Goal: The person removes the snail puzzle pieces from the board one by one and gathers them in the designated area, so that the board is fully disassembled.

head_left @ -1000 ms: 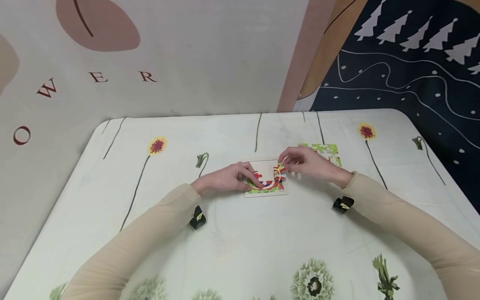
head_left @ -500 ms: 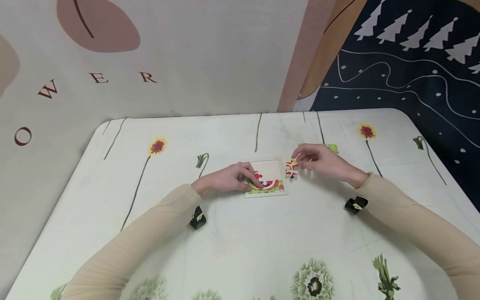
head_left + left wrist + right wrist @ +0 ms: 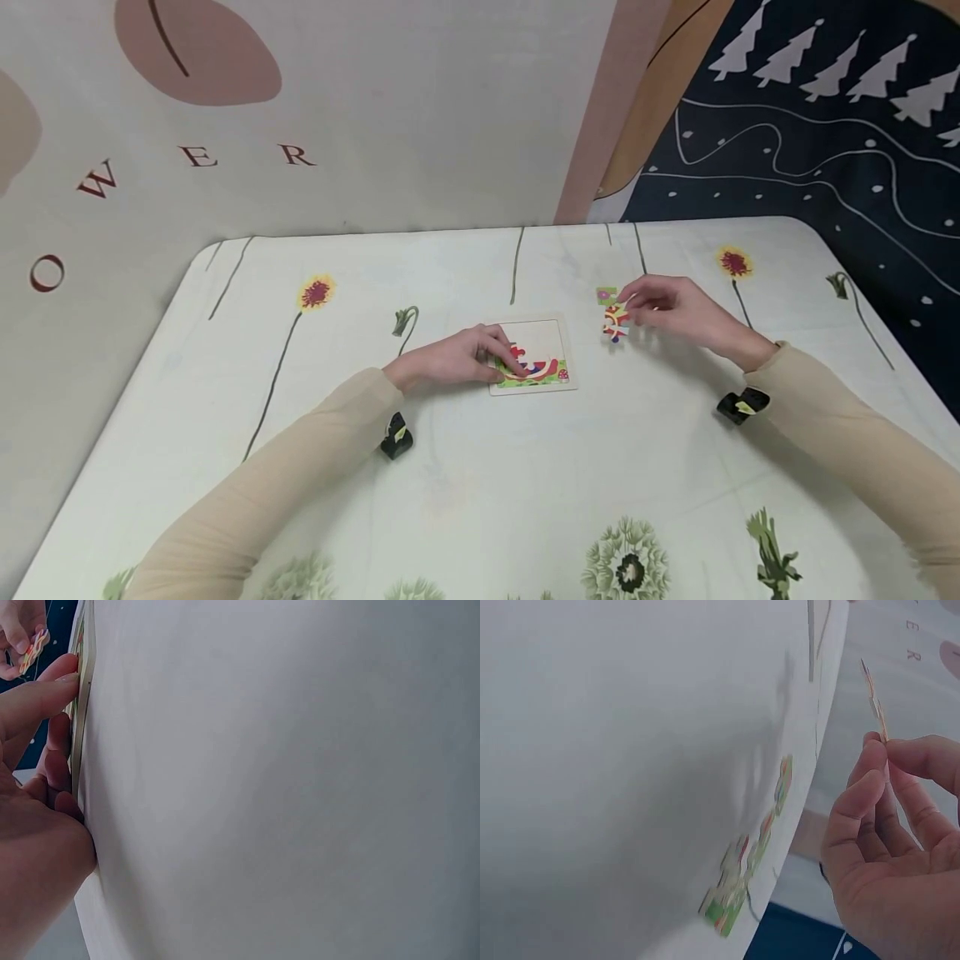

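Observation:
My left hand (image 3: 468,352) rests on a small jigsaw puzzle board (image 3: 545,336), fingertips touching it near its lower left. Red, blue and green pieces (image 3: 551,371) fill the board's lower part, and a bare pale area shows above. My right hand (image 3: 678,308) pinches a red, yellow and white jigsaw piece (image 3: 615,322) by its edge, to the right of the board. In the right wrist view the jigsaw piece (image 3: 874,701) stands edge-on between thumb and fingers, held above the table. Whether it is one piece or two joined, I cannot tell.
Behind the right hand lies a green puzzle piece (image 3: 606,295); the right wrist view shows several loose pieces (image 3: 724,906) on the table. A white cloth (image 3: 465,467) with printed flowers covers the table. Printed fabric (image 3: 450,108) hangs behind it.
My right hand has lifted the jigsaw piece off the right side of the board and carried it rightward, towards the loose pieces. The left hand stays on the board.

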{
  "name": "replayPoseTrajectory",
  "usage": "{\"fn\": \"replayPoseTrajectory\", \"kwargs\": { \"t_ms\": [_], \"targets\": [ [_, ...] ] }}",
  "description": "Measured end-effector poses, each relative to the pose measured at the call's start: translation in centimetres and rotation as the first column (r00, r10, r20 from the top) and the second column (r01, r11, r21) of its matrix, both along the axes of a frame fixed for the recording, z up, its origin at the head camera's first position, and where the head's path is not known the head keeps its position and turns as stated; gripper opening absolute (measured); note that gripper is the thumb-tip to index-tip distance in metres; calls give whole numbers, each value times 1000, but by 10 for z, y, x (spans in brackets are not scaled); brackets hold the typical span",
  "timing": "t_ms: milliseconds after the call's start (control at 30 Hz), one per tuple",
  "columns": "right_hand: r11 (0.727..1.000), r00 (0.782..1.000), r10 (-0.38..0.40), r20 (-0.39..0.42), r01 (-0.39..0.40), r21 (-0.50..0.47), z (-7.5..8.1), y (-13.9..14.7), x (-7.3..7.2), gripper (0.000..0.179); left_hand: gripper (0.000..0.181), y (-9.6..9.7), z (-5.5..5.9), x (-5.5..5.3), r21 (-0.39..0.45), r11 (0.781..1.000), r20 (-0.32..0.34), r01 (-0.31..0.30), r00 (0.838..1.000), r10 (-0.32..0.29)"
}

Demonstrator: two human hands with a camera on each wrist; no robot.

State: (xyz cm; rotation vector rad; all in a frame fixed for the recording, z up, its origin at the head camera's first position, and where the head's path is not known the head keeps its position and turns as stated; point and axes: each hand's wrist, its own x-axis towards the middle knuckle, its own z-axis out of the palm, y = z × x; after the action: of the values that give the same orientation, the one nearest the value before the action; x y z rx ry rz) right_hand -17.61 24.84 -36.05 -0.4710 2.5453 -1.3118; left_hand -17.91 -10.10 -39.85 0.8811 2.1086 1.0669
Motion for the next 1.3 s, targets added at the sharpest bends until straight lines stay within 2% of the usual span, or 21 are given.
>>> {"fn": "replayPoseTrajectory", "kwargs": {
  "t_ms": [267, 500, 633, 1300],
  "targets": [
    [997, 998, -55, 14, 55, 46, 1, 12, -4, 25, 26, 0, -2, -1, 12, 1000, -2, 3, 1000, -3],
    [997, 999, -49, 22, 47, 62, -6, 22, -10, 25, 26, 0, -1, 0, 6, 1000, 2, -2, 1000, 2],
    [993, 998, -59, 24, 56, 103, -9, 26, -13, 25, 25, 0, -1, 0, 5, 1000, -6, 5, 1000, -5],
    [987, 997, -73, 38, 67, 148, -18, 32, -19, 23, 25, 0, 1, 0, -4, 1000, -7, 3, 1000, -3]
  ]
}}
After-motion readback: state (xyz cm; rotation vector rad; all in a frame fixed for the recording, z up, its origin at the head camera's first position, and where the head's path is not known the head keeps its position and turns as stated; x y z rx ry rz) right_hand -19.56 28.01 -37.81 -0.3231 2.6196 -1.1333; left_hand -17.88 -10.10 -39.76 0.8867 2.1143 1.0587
